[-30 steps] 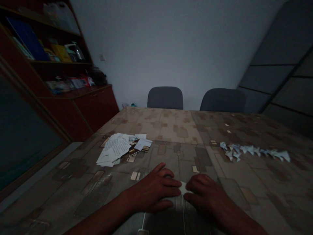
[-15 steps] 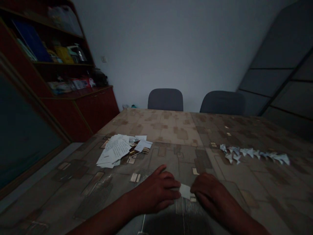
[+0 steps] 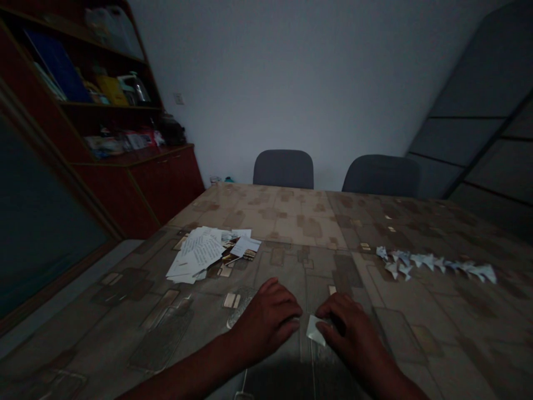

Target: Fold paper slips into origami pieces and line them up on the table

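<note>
A small folded piece of white paper (image 3: 315, 331) is at the near middle of the table, between my two hands. My right hand (image 3: 350, 328) grips its right side between thumb and fingers. Just left of the paper is my left hand (image 3: 275, 314), its fingers loosely bent and the tips a little apart from the paper. Nothing shows in the left hand.
A loose pile of printed paper sheets (image 3: 200, 253) lies to the left on the patterned tablecloth (image 3: 291, 216). Folded paper pieces (image 3: 437, 263) form a row at the right. Two grey chairs (image 3: 283, 168) stand beyond the table, and a red-brown cabinet (image 3: 162, 183) at the left.
My left hand has come off the paper and drawn slightly left, its fingers more bent. My right hand has shifted a little left and turned, still gripping the paper.
</note>
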Tool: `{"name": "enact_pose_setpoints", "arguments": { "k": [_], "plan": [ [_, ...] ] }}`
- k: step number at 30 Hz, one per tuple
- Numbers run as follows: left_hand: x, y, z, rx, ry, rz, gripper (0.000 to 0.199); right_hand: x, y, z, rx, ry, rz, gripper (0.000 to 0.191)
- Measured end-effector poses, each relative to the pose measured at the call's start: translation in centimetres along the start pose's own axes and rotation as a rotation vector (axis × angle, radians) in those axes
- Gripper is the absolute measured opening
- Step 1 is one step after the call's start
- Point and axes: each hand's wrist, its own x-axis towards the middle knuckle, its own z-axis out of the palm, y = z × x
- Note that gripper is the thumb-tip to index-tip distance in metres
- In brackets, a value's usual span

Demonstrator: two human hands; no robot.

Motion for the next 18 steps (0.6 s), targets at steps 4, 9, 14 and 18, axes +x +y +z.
{"name": "enact_pose_setpoints", "arguments": {
  "k": [4,9,14,18],
  "plan": [
    [0.1,0.5,0.3,-0.089,0.052,-0.059,0.022,0.0,-0.3,0.0,0.14,0.023,0.03,0.009],
    [0.2,0.8,1.0,-0.198,0.108,-0.104,0.02,-0.3,-0.9,-0.1,0.327,0.058,0.087,0.015],
    [0.3,1.0,1.4,-0.308,0.248,-0.101,0.024,-0.5,-1.1,-0.2,0.313,0.105,0.01,0.011],
    [0.4,0.8,1.0,-0.124,0.299,0.076,0.021,-0.3,-0.9,-0.5,0.133,0.145,-0.299,0.008]
  ]
}}
